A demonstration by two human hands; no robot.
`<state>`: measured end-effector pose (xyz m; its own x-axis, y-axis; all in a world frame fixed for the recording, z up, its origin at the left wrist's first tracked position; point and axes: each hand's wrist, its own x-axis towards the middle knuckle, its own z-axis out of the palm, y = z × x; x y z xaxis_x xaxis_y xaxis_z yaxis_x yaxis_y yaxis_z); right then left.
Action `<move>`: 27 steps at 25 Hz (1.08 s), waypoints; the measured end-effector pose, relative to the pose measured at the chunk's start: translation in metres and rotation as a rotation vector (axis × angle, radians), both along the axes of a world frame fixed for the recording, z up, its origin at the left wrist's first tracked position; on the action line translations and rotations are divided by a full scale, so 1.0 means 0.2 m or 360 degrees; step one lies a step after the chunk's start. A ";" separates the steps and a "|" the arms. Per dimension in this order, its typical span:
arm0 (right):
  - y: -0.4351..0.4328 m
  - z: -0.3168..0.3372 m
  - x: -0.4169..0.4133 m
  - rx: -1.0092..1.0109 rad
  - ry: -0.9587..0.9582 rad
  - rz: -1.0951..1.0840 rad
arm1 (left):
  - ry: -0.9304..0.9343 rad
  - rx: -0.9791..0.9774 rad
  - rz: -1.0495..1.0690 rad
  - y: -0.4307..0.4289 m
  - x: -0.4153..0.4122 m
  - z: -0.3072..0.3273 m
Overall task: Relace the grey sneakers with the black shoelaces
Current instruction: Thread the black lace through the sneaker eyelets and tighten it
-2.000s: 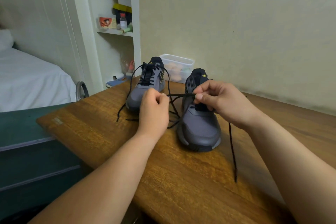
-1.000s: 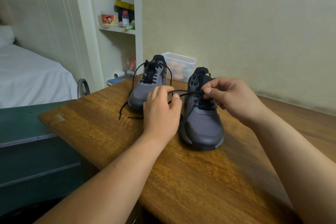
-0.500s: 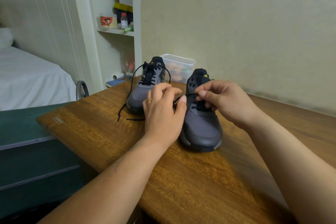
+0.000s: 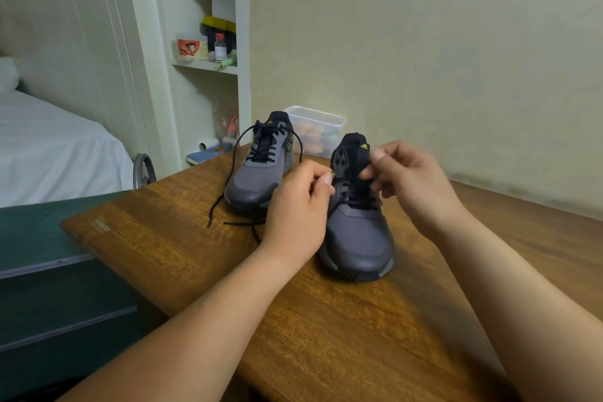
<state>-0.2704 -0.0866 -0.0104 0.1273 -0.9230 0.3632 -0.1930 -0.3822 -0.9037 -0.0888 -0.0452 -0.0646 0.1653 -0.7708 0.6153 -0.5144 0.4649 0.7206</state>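
Two grey sneakers stand on the wooden table (image 4: 326,320), toes toward me. The far left sneaker (image 4: 257,173) is laced with a black shoelace (image 4: 235,153) whose loose ends trail onto the wood. At the nearer right sneaker (image 4: 357,238), my left hand (image 4: 298,209) pinches something at the left side of its eyelets; the lace there is mostly hidden by my fingers. My right hand (image 4: 414,183) pinches at the black tongue and upper lacing from the right side. Both hands look blurred.
A clear plastic box (image 4: 315,127) sits behind the sneakers against the wall. Left of the table are a green cabinet (image 4: 42,254), a bed with white sheets (image 4: 49,147) and shelves holding small bottles (image 4: 220,47). The table's left edge runs diagonally.
The lace that was stretched between my hands has been drawn in to the right sneaker. My left hand moved up against its eyelets; the loose end on the right is no longer seen.
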 end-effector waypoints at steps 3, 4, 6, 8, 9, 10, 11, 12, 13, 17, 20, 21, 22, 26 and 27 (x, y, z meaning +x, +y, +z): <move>-0.09 0.00 -0.09 0.0117 -0.0099 -0.0284 | 0.0197 0.0111 -0.0040 -0.05 -0.02 0.08; -0.12 0.01 -0.10 0.0115 -0.0006 -0.0327 | 0.0189 0.0102 -0.0053 -0.06 -0.04 0.09; -0.18 0.04 -0.08 -0.0022 0.0310 -0.0291 | 0.0172 0.0102 -0.0088 -0.09 -0.09 0.08; -0.22 0.08 -0.04 -0.0166 0.0703 -0.0129 | 0.0174 0.0112 -0.0100 -0.11 -0.11 0.02; -0.25 0.10 -0.02 -0.0150 0.0853 -0.0062 | 0.0158 0.0094 -0.0095 -0.11 -0.11 0.00; -0.27 0.11 -0.02 -0.0076 0.0928 -0.0031 | 0.0127 0.0058 -0.0088 -0.12 -0.10 -0.02; -0.29 0.12 -0.01 0.0004 0.0922 -0.0015 | 0.0085 0.0012 -0.0080 -0.13 -0.10 -0.04; -0.31 0.13 -0.02 0.0029 0.0851 -0.0003 | 0.0052 -0.0037 -0.0077 -0.13 -0.10 -0.06; -0.31 0.14 -0.02 0.0001 0.0739 0.0023 | 0.0031 -0.0072 -0.0074 -0.12 -0.10 -0.07; -0.27 0.16 -0.02 -0.0081 0.0324 0.0342 | 0.0062 -0.0071 -0.0088 -0.12 -0.10 -0.07; -0.28 0.10 -0.07 0.0027 0.0485 0.0377 | 0.0126 0.0008 -0.0099 -0.13 -0.10 -0.06; -0.28 0.08 -0.08 0.0044 0.0541 0.0345 | 0.0138 0.0031 -0.0098 -0.13 -0.10 -0.06; -0.29 0.08 -0.09 0.0034 0.0552 0.0303 | 0.0138 0.0038 -0.0097 -0.13 -0.10 -0.06; -0.28 0.02 0.01 -0.0044 0.0069 0.0193 | 0.0114 -0.0051 -0.0094 -0.12 -0.10 -0.06; -0.27 0.00 0.04 0.0002 -0.0133 0.0172 | 0.0111 -0.0063 -0.0080 -0.12 -0.10 -0.06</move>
